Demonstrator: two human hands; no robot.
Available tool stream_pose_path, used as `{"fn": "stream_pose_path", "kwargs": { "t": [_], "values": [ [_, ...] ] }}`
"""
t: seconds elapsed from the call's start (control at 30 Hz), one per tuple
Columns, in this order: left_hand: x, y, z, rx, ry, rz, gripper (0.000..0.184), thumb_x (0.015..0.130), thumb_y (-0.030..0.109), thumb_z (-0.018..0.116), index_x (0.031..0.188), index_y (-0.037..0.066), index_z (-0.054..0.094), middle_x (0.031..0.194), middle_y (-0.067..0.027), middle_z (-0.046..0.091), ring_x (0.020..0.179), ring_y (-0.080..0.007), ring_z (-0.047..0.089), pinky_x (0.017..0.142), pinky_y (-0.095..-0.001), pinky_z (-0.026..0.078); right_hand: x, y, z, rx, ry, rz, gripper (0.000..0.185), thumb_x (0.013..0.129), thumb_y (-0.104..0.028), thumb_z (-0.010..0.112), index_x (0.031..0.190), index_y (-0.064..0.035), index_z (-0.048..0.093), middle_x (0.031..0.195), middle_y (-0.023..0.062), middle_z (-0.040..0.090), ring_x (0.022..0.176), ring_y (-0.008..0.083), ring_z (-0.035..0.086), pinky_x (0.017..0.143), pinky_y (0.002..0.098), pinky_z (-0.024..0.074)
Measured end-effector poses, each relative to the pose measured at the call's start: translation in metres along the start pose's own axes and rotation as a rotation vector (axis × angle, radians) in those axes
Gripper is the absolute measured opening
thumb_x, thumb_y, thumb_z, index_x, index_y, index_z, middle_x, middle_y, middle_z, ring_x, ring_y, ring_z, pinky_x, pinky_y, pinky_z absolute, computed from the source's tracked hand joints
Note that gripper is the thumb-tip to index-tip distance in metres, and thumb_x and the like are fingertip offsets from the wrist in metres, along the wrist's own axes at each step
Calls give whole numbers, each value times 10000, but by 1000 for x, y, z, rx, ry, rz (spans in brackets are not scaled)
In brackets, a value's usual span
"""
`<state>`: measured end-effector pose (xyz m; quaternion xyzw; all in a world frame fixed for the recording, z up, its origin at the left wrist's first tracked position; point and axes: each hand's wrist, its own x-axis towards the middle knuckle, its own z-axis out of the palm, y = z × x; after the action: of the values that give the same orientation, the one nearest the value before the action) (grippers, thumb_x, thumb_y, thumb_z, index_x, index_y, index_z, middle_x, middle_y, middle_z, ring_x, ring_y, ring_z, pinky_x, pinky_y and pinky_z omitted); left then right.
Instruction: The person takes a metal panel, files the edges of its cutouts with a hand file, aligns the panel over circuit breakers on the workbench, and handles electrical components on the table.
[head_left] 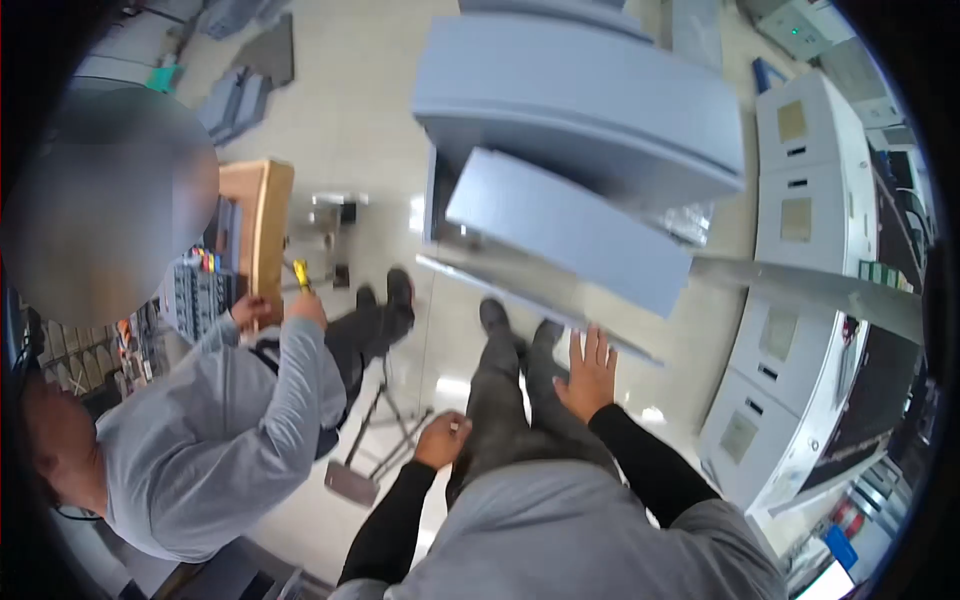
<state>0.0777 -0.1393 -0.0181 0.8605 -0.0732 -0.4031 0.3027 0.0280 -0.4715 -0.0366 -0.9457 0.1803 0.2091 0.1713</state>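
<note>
My right hand [588,377] reaches forward with its fingers stretched out, at the near edge of a thin grey panel [530,300]. Its fingertips overlap that edge; whether they touch it cannot be made out. My left hand [443,440] hangs lower, beside my thigh, its fingers curled in; anything inside them is hidden. Beyond the thin panel, a grey box-like piece [570,230] sits tilted in the opening of a large grey metal cabinet [570,85].
At left a seated co-worker [220,430] holds a yellow-handled tool [301,272] near a wooden board [270,240]. A small stand [352,484] is on the floor. White cabinets [800,210] line the right, with a grey panel [810,288] jutting from them.
</note>
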Motion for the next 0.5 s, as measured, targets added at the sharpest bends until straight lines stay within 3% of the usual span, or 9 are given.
{"fn": "stream_pose_path", "kwargs": {
  "t": [0.2, 0.23, 0.33, 0.43, 0.47, 0.5],
  "values": [
    [14, 8, -8, 37, 32, 37, 287, 990, 347, 676, 1039, 68, 723, 976, -155, 753, 867, -324, 742, 786, -426, 580, 30, 22, -11, -61, 109, -26, 996, 796, -384, 805, 1602, -37, 334, 1661, 286, 263, 1545, 471, 228, 1182, 701, 242],
    [15, 7, -8, -3, 22, 23, 303, 976, 356, 684, 1031, 61, 726, 989, -167, 752, 897, -339, 739, 809, -432, 577, 34, 26, -10, -50, 128, -41, 1048, 753, -383, 803, 1605, -18, 314, 1652, 303, 256, 1533, 487, 239, 1160, 722, 251],
    [12, -5, -1, -15, 0, -21, 336, 958, 377, 691, 1031, 51, 731, 1013, -182, 749, 966, -362, 727, 863, -448, 571, 40, 34, -16, -123, 89, -45, 1034, 775, -436, 803, 1606, -41, 331, 1675, 275, 245, 1548, 470, 225, 1178, 718, 233],
    [31, -29, 9, 130, -70, 28, 451, 989, 483, 617, 1038, 50, 736, 1018, -208, 741, 981, -388, 716, 879, -481, 564, 53, 42, -9, -143, 85, -23, 1042, 770, -453, 803, 1605, -45, 333, 1671, 273, 263, 1548, 461, 233, 1169, 714, 246],
    [27, -45, 26, 158, -99, 5, 476, 996, 503, 599, 1038, 49, 737, 1018, -216, 738, 981, -394, 715, 879, -486, 563, 59, 48, -7, -173, 101, -13, 1047, 766, -453, 807, 1605, -45, 334, 1669, 274, 269, 1547, 457, 238, 1167, 703, 257],
    [35, -31, 24, 147, -258, -166, 500, 1025, 510, 569, 1104, 50, 747, 1102, -225, 745, 1052, -423, 699, 921, -494, 534, 64, 47, -10, -204, 88, -16, 1051, 761, -454, 812, 1605, -46, 335, 1667, 275, 275, 1546, 453, 243, 1166, 693, 267]
  ]
}}
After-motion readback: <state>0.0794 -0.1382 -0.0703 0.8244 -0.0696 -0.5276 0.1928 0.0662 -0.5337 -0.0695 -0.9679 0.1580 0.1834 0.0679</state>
